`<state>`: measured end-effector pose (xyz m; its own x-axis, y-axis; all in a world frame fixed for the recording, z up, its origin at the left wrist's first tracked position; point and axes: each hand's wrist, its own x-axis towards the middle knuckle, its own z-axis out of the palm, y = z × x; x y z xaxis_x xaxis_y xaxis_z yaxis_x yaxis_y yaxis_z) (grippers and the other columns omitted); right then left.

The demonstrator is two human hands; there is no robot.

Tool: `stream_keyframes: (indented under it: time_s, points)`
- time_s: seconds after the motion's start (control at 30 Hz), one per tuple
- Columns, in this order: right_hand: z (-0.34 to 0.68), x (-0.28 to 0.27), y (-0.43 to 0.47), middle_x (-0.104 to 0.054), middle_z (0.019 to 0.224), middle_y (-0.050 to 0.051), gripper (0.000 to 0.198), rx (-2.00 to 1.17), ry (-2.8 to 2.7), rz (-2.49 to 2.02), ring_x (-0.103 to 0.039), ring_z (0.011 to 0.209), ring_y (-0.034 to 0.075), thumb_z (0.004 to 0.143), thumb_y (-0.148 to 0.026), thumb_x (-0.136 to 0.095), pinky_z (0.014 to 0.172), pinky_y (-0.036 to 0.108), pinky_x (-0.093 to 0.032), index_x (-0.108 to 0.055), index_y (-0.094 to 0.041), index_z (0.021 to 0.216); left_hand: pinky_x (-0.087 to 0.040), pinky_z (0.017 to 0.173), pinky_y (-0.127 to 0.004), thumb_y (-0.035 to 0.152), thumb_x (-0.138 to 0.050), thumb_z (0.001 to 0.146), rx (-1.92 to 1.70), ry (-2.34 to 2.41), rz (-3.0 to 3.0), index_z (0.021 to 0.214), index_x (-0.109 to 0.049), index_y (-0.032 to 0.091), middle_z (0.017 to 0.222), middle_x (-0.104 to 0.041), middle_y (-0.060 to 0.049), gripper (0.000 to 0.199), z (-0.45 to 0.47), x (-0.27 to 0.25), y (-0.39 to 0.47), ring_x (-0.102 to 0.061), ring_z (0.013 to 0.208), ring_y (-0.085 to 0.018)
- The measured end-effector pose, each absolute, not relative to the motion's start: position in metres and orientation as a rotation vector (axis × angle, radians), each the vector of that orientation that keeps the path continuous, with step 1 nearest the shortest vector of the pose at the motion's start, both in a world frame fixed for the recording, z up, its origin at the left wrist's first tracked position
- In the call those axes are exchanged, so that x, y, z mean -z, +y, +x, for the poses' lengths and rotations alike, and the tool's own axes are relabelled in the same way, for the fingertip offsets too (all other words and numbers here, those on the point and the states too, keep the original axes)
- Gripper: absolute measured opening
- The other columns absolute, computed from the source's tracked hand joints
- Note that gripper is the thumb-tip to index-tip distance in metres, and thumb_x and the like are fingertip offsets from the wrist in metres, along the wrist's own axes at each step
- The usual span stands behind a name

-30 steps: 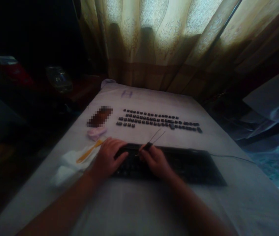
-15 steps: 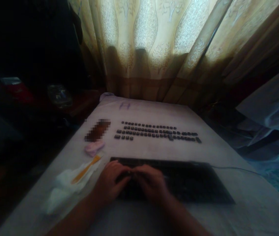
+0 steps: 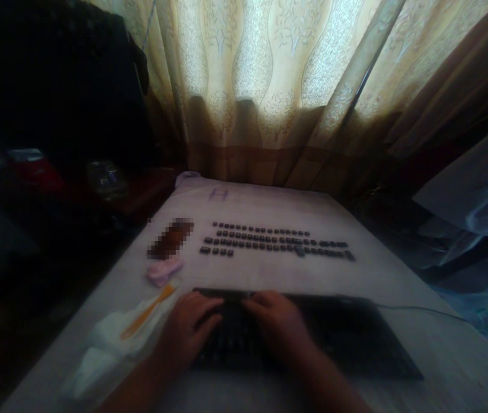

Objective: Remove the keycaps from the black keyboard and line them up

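A black keyboard (image 3: 347, 338) lies near the front of the table, most of its surface too dark to make out. At its left end rests my left hand (image 3: 190, 324), thumb and forefinger apart with nothing between them. Over the keyboard's left-middle part is my right hand (image 3: 278, 318), its fingers bent and drawn together near the back edge. Whatever its fingertips may hold is blurred. Beyond the keyboard, loose black keycaps (image 3: 250, 245) are laid out in several rows.
Left of the keyboard lie a yellow-orange brush-like tool (image 3: 147, 314) on white crumpled material (image 3: 106, 341), a pink cloth (image 3: 164, 271) and a pixelated brown object (image 3: 171, 238). A cable (image 3: 420, 310) runs off to the right. Curtains (image 3: 244, 74) hang behind the table (image 3: 269, 203).
My hands were together over the keyboard's left part, fingertips meeting. They are now apart, the right one shifted rightward. The whole view has tilted slightly, so the table sits lower.
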<state>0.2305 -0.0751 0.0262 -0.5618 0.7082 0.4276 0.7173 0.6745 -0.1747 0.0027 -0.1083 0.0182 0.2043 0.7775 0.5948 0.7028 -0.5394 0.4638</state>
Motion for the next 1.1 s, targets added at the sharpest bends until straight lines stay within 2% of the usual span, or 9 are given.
stream_keyframes:
  time_s: [0.17,0.3,0.47,0.87,1.1]
  points:
    - [0.232,-0.034,-0.076,-0.067,0.083,0.006,0.026,0.029,-2.367,-1.181,-0.061,0.074,0.019,0.084,-0.009,-0.058,0.065,0.028,-0.049,-0.072,-0.023,0.101,-0.053,0.080,-0.033,0.029,-0.056,0.089,-1.213,1.492,2.287,0.103,-0.068,0.025,0.089,-0.072,-0.003,0.019,0.005,-0.019,-0.109,-0.066,0.085,-0.018]
    - [0.221,-0.038,-0.086,-0.068,0.090,0.009,0.023,-0.025,-2.262,-0.944,-0.061,0.078,0.019,0.091,-0.016,-0.052,0.068,0.029,-0.051,-0.068,-0.017,0.107,-0.054,0.074,-0.031,0.033,-0.060,0.085,-1.156,1.531,2.165,0.093,-0.069,0.024,0.086,-0.071,-0.003,0.016,0.007,-0.022,-0.112,-0.066,0.081,-0.018]
    - [0.205,-0.033,-0.095,-0.070,0.090,0.008,0.020,-0.047,-2.226,-0.784,-0.063,0.078,0.018,0.094,-0.025,-0.053,0.069,0.029,-0.051,-0.067,-0.018,0.105,-0.054,0.073,-0.030,0.039,-0.060,0.086,-1.170,1.426,2.194,0.090,-0.071,0.023,0.084,-0.071,-0.003,0.019,0.009,-0.026,-0.114,-0.066,0.081,-0.019]
    - [0.205,-0.032,-0.095,-0.071,0.089,0.009,0.018,-0.077,-2.191,-0.810,-0.064,0.076,0.018,0.092,-0.022,-0.053,0.067,0.031,-0.053,-0.068,-0.018,0.102,-0.055,0.081,-0.032,0.031,-0.057,0.090,-1.144,1.294,2.153,0.113,-0.068,0.026,0.096,-0.073,-0.003,0.026,0.007,-0.017,-0.115,-0.067,0.089,-0.018]
    - [0.204,-0.029,-0.094,-0.070,0.089,0.009,0.017,-0.164,-2.193,-0.829,-0.064,0.078,0.019,0.090,-0.023,-0.054,0.070,0.031,-0.053,-0.067,-0.018,0.101,-0.056,0.082,-0.030,0.031,-0.058,0.090,-1.140,1.275,2.156,0.113,-0.068,0.027,0.099,-0.073,-0.002,0.025,0.008,-0.016,-0.115,-0.067,0.091,-0.017]
